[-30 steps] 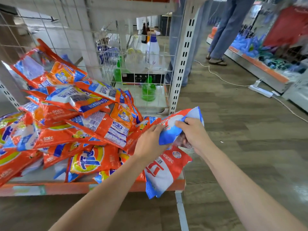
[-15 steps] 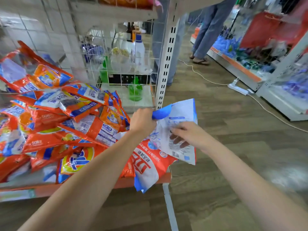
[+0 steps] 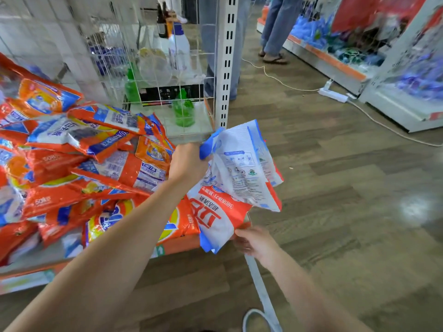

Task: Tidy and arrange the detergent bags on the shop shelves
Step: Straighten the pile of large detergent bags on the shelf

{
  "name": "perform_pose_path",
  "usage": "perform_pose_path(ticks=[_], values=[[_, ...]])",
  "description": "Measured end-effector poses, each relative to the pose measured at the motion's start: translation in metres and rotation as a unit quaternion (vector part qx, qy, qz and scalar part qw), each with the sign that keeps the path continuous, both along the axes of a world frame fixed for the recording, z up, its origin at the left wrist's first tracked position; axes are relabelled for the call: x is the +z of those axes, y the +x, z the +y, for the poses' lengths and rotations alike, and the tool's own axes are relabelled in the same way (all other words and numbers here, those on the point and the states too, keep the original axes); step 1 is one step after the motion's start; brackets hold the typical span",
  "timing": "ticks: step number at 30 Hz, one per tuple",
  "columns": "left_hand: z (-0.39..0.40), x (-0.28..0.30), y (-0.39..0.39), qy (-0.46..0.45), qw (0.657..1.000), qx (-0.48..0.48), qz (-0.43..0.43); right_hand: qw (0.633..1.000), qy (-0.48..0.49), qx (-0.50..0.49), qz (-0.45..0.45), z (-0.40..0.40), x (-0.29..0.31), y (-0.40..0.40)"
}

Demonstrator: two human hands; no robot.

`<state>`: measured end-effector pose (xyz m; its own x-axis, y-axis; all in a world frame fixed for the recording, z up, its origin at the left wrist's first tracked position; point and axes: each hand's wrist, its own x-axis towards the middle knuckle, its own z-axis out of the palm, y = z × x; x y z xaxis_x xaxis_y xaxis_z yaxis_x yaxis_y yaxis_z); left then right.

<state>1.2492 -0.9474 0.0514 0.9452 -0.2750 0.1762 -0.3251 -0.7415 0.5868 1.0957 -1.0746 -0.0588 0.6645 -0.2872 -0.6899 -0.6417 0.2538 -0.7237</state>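
My left hand (image 3: 189, 162) grips the blue top edge of a white and blue detergent bag (image 3: 242, 164), held up off the right end of the low shelf (image 3: 177, 246). Beneath it a red and white detergent bag (image 3: 215, 216) hangs over the shelf's front corner. My right hand (image 3: 254, 240) touches that bag's lower edge with its fingertips. A loose heap of orange detergent bags (image 3: 79, 164) fills the shelf to the left.
A white slotted upright (image 3: 227, 63) stands behind the bags, with a wire rack of bottles (image 3: 172, 75) beside it. A person's legs (image 3: 275, 29) stand in the aisle. A power strip (image 3: 333, 94) and cord lie on the wooden floor. More shelves (image 3: 395, 68) stand at right.
My right hand has let go of the white and blue bag and dropped to the lower edge of the red and white bag. My left hand still holds the white bag up.
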Motion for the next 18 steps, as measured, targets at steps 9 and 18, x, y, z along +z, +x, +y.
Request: perform_pose_path(ticks=[9, 18], values=[[-0.002, -0.013, -0.013, 0.034, 0.996, -0.062, -0.055, 0.941, 0.213, -0.209, -0.158, -0.013, 0.051, -0.017], [0.036, -0.057, -0.042, 0.101, 0.945, -0.277, -0.142, 0.946, 0.270, -0.073, -0.165, -0.032, 0.056, -0.001]])
